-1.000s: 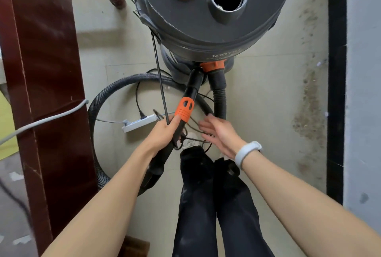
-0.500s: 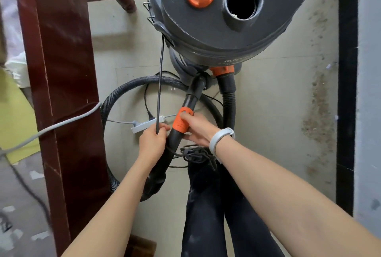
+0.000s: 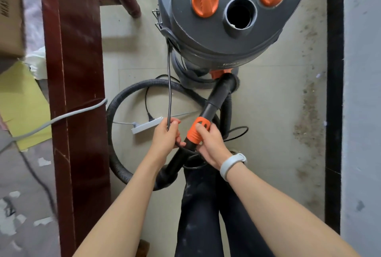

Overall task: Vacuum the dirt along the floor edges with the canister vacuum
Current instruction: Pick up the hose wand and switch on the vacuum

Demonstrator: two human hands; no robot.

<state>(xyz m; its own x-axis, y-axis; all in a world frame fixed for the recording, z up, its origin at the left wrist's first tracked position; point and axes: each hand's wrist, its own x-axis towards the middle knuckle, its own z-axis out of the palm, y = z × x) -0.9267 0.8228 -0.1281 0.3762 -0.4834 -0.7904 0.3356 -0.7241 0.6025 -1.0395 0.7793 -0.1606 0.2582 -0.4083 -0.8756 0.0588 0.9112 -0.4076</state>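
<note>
Hands meet low in the middle of the view, both busy w/ the vacuum gear. Left hand [image 3: 166, 136] has its fingers curled round the thin black power cord [image 3: 169, 83], which runs straight up from the fist to the side of the canister vacuum [image 3: 226, 36]. Right hand [image 3: 208, 143] grips the orange collar [image 3: 198, 131] on the black wand tube [image 3: 218, 96], thumb on top, a pale wristband [image 3: 232, 164] on that wrist. The tube slants up-right from the collar to the orange inlet fitting [image 3: 218, 73] at the canister's base. The canister is dark grey, seen from above, w/ two orange knobs [image 3: 205, 1] either side of an open round port [image 3: 240, 16]. Ribbed black hose [image 3: 123, 100] loops on the tiled floor [image 3: 268, 112] left of the hands, round a white power strip [image 3: 147, 124] (one black plug in it, grey lead trailing off left). More thin black cable lies under the right hand, prob. coiled; too tangled to be sure. Dirt [image 3: 307, 120] speckles the floor along the black skirting [image 3: 334, 91] at right, well apart from the wand. Dark red wooden post [image 3: 76, 91] stands at left, the person's dark trouser legs [image 3: 206, 215] below the hands.
</note>
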